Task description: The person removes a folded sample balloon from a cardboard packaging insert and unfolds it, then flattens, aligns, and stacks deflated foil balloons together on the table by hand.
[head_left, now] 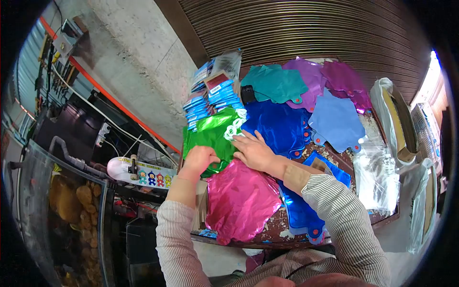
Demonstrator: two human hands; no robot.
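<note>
My left hand [201,159] has its fingers curled in at the lower edge of a shiny green foil piece [215,125]; whether they pinch the foil is hidden. With fingers spread, my right hand [253,151] lies flat at the right side of the green foil. Just above its fingertips is a bunch of looped white cord [234,128]. A crinkled pink foil piece [244,201] lies below both hands, towards my body. Dark blue foil pieces [275,125] with red-dotted tabs spread to the right of my right hand.
Teal [275,82], purple and light blue foil pieces [337,119] cover the table's far side. Blue-labelled packets [222,93] are stacked at the back left. Clear plastic bags [377,172] lie at the right edge. A decorated skateboard deck [143,173] and a glass tank [57,205] stand left.
</note>
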